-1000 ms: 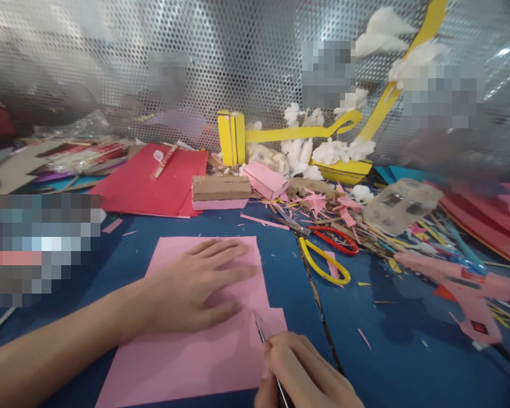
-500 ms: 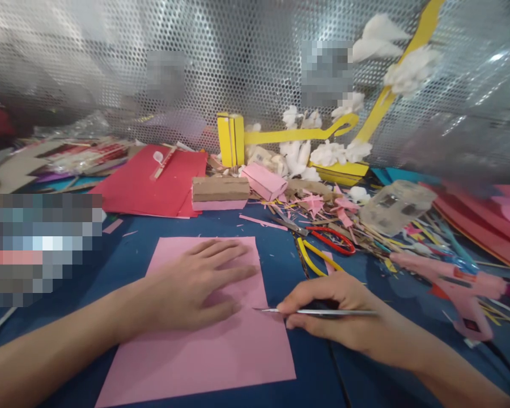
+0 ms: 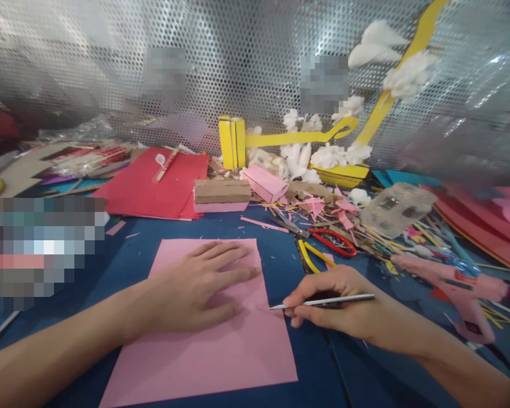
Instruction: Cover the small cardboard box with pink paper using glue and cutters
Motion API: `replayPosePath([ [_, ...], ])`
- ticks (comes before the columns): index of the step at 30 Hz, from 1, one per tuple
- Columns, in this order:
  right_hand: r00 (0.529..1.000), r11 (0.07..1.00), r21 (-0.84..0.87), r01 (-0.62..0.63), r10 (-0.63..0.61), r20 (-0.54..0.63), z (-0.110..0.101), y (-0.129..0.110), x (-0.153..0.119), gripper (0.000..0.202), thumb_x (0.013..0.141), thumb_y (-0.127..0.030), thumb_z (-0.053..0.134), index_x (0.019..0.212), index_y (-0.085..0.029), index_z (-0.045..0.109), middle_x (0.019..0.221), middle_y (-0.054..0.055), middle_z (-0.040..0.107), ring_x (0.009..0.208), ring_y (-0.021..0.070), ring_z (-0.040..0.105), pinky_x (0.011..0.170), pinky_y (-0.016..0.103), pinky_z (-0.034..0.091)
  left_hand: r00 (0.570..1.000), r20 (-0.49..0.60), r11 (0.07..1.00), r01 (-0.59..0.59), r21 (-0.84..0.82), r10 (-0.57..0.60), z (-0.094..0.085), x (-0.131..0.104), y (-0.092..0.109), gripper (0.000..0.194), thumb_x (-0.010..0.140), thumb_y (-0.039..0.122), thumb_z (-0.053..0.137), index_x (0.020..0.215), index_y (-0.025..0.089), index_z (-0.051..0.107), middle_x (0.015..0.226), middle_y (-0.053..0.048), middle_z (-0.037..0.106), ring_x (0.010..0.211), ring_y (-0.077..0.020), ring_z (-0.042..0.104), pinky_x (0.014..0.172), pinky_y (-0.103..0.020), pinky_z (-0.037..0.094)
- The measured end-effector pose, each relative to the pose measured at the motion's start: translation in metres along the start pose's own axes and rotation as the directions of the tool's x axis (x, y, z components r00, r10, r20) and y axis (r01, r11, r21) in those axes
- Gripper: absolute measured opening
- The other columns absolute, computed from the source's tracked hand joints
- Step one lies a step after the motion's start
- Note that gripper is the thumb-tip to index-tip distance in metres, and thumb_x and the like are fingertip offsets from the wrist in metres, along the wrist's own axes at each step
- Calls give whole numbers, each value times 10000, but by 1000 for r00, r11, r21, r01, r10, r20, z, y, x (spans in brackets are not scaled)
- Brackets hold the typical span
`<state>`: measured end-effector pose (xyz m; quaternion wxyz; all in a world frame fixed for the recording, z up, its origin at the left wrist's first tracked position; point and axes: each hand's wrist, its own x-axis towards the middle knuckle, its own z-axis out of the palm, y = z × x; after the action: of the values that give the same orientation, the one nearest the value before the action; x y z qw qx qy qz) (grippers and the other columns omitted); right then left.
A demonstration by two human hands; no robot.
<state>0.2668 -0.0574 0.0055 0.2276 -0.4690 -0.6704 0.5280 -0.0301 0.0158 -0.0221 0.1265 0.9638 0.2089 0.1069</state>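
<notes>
A pink sheet of paper lies on the blue table. My left hand rests palm down on its upper part, fingers spread and holding nothing. At the sheet's right edge, my right hand pinches a slim silver craft knife like a pen. The knife's pointed tip is over the paper, just inside that edge; whether it touches, I cannot tell. Scissors with red and yellow handles lie just beyond my right hand, which partly covers the yellow loop.
Behind the sheet are a cardboard block, a pink paper box and red sheets. A pink glue gun lies at the right with a cord. Paper scraps are piled near a clear plastic container. A perforated metal panel stands behind.
My right hand has shifted slightly right, drawing the knife tip toward the sheet's right edge, and the knife's back end has tipped up. My left hand stays spread on the paper.
</notes>
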Motion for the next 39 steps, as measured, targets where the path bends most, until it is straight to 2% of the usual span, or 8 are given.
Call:
replayPosePath([
  [11, 999, 997, -65, -38, 38, -5, -15, -1, -13, 148, 954, -325, 711, 973, -219, 812, 879, 53, 825, 823, 186, 787, 724, 243, 613, 999, 47, 1000, 1, 27, -2, -4, 1, 3, 567, 1020, 480, 542, 1565, 352, 453, 1672, -67, 419, 1556, -329, 354, 1255, -557, 316],
  [15, 982, 995, -83, 55, -69, -175, -21, -9, -12, 238, 981, -410, 675, 1104, -233, 776, 969, 82, 824, 852, 229, 800, 763, 314, 643, 992, -74, 995, 103, 0, -103, -1, 2, 2, 596, 1012, 440, 549, 1571, 279, 418, 1610, -107, 497, 1466, -331, 474, 1192, -531, 407],
  [19, 920, 960, -254, 115, -200, -338, -14, -16, 19, 375, 1075, -449, 482, 1300, -240, 697, 1107, 118, 813, 1025, 274, 787, 930, 421, 621, 921, -238, 938, 336, 82, -309, 4, 7, -1, 540, 1010, 524, 525, 1428, 182, 536, 1467, -164, 609, 1341, -359, 566, 1082, -553, 485],
  [24, 906, 771, -610, 182, -372, -201, 3, -9, 71, 350, 983, -264, 633, 1329, -235, 682, 1327, 127, 734, 1224, 320, 691, 1052, 518, 527, 906, -270, 908, 379, 177, -326, 2, 11, -4, 593, 908, 613, 653, 1335, 206, 598, 1284, -138, 670, 1140, -349, 638, 953, -519, 528],
  [27, 892, 785, -593, 181, -385, -237, 9, 0, 88, 458, 918, -144, 665, 1371, -199, 623, 1256, 131, 738, 1177, 280, 688, 1029, 471, 521, 900, -253, 900, 402, 169, -354, -3, 11, -3, 597, 871, 665, 675, 1257, 211, 632, 1210, -122, 686, 1086, -335, 644, 947, -509, 517],
  [32, 888, 867, -462, 188, -351, -296, 14, 6, 99, 406, 889, -123, 633, 1291, -173, 602, 977, 49, 718, 823, 179, 667, 821, 341, 528, 889, -220, 895, 432, 113, -402, -9, 18, -5, 574, 818, 672, 723, 1149, 209, 649, 1186, -120, 697, 1092, -346, 646, 946, -515, 517],
  [37, 865, 892, -363, 271, -391, -314, 12, 5, 97, 334, 886, -144, 584, 1218, -172, 605, 875, 20, 678, 742, 168, 632, 726, 307, 500, 879, -252, 913, 378, -154, -406, -7, 38, -16, 287, 928, 425, 639, 1125, 226, 705, 1201, -105, 734, 1138, -327, 653, 988, -493, 502],
  [39, 850, 894, -348, 284, -402, -341, 10, 4, 93, 284, 892, -174, 589, 1175, -173, 617, 897, 34, 679, 778, 181, 650, 731, 313, 510, 862, -244, 880, 369, -300, -445, -5, 46, -18, 199, 959, 343, 579, 1019, 221, 724, 1088, -77, 776, 1006, -269, 703, 902, -410, 540],
])
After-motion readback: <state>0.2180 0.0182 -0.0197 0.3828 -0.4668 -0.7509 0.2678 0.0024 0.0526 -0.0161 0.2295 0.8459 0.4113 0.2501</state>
